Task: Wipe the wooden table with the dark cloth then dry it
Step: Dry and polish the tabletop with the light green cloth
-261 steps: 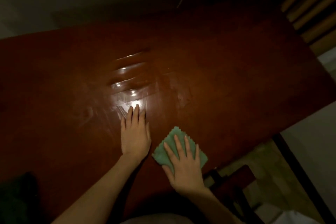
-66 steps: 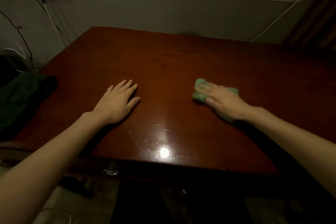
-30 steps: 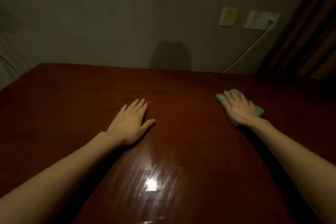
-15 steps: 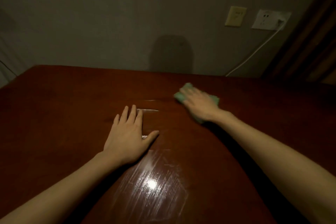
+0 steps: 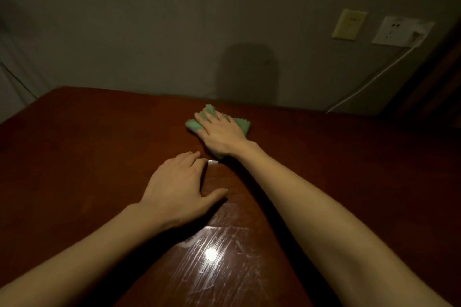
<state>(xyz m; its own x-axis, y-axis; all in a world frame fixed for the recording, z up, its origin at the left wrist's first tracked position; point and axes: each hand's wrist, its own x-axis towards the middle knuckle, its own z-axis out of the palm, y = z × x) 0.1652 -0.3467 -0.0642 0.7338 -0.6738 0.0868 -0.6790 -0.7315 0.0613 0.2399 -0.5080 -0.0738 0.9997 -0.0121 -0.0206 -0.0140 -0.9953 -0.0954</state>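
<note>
1. The right hand [image 5: 220, 132] was laid flat, fingers extended, pressing the green cloth [image 5: 240, 125] onto the wooden table [image 5: 74, 147] at the far centre, near the wall-side edge. Nothing was gripped; the cloth was only pinned under the palm.
2. The left hand [image 5: 178, 188] was rested on the tabletop nearer the body, left of the right forearm, fingers relaxed, nothing held. It was judged to be used as a brace.
3. The cloth was seen bunched, with its scalloped edges sticking out at the far and right sides of the hand.
4. A streaked glare patch [image 5: 212, 254] was visible on the near centre of the table. Whether that was moisture or just residue could not be told.
5. The stage was judged to be drying, with a light cloth in use. No dark cloth was in view.
6. Risks, as judged:
   - Cloth slipped or folded under a flat palm with no grip, so coverage would be lost.
   - Far edge overshot, with the cloth pushed off the table toward the wall.
   - Near streaked area skipped in the dim light.
   - Fresh prints left on the wiped surface by the bracing left hand.
</note>
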